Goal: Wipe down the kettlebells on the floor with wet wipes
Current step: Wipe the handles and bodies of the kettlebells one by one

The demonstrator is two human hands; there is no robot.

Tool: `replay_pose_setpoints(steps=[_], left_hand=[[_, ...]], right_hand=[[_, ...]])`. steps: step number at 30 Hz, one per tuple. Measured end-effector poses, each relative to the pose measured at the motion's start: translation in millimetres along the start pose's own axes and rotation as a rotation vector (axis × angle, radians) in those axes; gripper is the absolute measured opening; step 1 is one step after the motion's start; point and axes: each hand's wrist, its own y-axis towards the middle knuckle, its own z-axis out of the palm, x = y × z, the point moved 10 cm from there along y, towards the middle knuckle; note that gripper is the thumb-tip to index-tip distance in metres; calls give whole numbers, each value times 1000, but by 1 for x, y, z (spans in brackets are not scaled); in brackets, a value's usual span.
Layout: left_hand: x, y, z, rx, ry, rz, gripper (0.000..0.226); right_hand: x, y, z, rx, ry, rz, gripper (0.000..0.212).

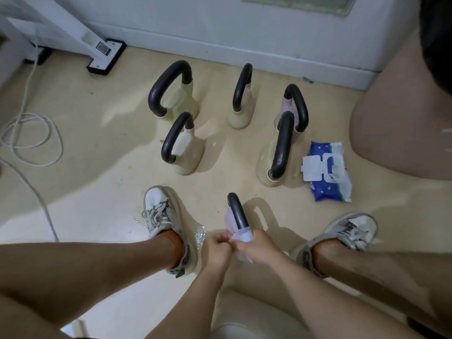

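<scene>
Several kettlebells with black handles and pale bodies stand on the beige floor. The nearest kettlebell [235, 212] sits between my feet, its body mostly hidden by my hands. My right hand [255, 248] grips a white wet wipe [242, 237] bunched at the near end of that handle. My left hand [216, 250] pinches the same wipe from the left. Farther off stand a large cream kettlebell [171, 90], a smaller one [182, 143], a narrow one [242, 96], a pinkish one [294, 106] and a greenish one [278, 150].
A blue wet wipe pack [327, 171] lies open on the floor to the right of the greenish kettlebell. My shoes [161, 214] [342, 231] flank the near kettlebell. A white cable [29, 140] coils at left. A machine base [105, 56] and the wall skirting [244, 47] lie behind.
</scene>
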Motion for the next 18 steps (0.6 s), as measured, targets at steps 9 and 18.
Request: replay_pose_setpoints(steps=[9,18], left_hand=[[-42,12,-78,-522,181,36,38],[-39,-9,-7,-62,-156,73,6]], right_hand=[[51,-5,-40,124,138,-139,16],[46,-3,-41,140,107,-111,8]])
